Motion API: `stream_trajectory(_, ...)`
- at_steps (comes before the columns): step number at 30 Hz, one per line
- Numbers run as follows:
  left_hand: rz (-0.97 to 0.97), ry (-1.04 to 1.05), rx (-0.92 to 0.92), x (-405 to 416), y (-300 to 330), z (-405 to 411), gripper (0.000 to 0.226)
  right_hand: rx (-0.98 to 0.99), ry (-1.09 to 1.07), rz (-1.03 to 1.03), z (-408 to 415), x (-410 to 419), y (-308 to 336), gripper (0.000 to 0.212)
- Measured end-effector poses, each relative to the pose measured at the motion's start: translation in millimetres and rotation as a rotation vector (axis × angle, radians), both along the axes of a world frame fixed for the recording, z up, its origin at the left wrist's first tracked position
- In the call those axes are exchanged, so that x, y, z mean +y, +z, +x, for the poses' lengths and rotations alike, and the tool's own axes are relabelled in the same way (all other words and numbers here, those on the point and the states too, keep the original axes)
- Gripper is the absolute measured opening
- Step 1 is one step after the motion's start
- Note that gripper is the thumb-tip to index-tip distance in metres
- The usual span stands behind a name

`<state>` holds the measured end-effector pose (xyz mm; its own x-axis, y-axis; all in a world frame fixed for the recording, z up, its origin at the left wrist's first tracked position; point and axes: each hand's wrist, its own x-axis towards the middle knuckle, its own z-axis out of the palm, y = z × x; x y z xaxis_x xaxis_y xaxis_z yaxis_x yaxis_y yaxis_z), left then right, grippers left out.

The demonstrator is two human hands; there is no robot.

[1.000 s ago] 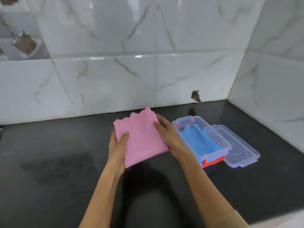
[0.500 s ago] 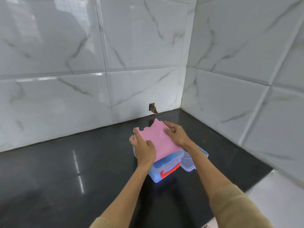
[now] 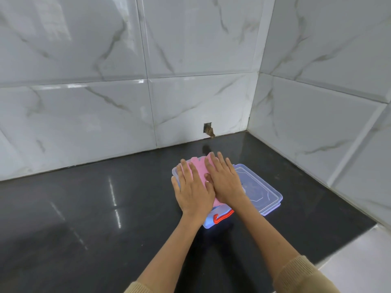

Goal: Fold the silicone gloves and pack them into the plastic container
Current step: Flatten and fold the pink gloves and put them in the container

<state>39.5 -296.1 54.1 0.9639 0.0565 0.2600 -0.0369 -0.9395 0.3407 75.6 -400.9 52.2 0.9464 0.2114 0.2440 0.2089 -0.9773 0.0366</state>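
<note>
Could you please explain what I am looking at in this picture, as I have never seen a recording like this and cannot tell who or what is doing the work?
There is no machine here: a person works with two bare hands, and the one picture comes from a wide-angle camera worn on the head, looking forward and down.

The left hand and right hand lie flat, fingers spread, on a folded pink silicone glove, pressing it into an open clear plastic container with an orange-red latch at its near end. Neither hand grips anything; both palms simply rest on the glove.

The container's clear lid lies open beside it, to the right. Everything sits on a glossy black countertop in a corner of white marble-look wall tiles.
</note>
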Motion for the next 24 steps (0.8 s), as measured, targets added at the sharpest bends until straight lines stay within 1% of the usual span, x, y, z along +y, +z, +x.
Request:
stream_trajectory(4, 0.012, 0.065, 0.18, -3.1, 1.6, 5.1, 0.067, 0.115, 0.048, -0.133, 8.5, -1.6, -2.6, 0.058)
stream_trajectory(8, 0.113, 0.131, 0.327, -12.5, 7.3, 7.5, 0.064, 0.169, 0.074, -0.215, 12.8, -4.4, -2.5, 0.063)
stream_trajectory(12, 0.31, 0.172, 0.425, -18.5, 8.2, 10.1, 0.067, 0.196, 0.106, -0.338, 12.8, -3.8, -3.5, 0.065)
stream_trajectory(14, 0.414, 0.15, 0.47, -18.6, 5.2, 14.2, 0.073, 0.216, 0.114, -0.374, 13.6, -1.3, -5.5, 0.065)
stream_trajectory(17, 0.614, 0.125, 0.507, -19.9, 1.8, 19.6, 0.071, 0.25, 0.119, -0.418, 16.4, 1.2, -8.5, 0.065)
stream_trajectory(21, 0.759, 0.111, 0.584, -25.1, -2.1, 21.1, 0.07, 0.331, 0.11, -0.492, 19.9, 3.6, -15.1, 0.066)
stream_trajectory(23, 0.853, 0.102, 0.608, -25.4, -1.0, 19.9, 0.069, 0.351, 0.089, -0.484, 20.5, 5.0, -16.9, 0.066)
stream_trajectory(24, 0.842, 0.094, 0.603, -24.0, -1.1, 19.7, 0.07, 0.354, 0.086, -0.466, 20.0, 5.4, -15.8, 0.066)
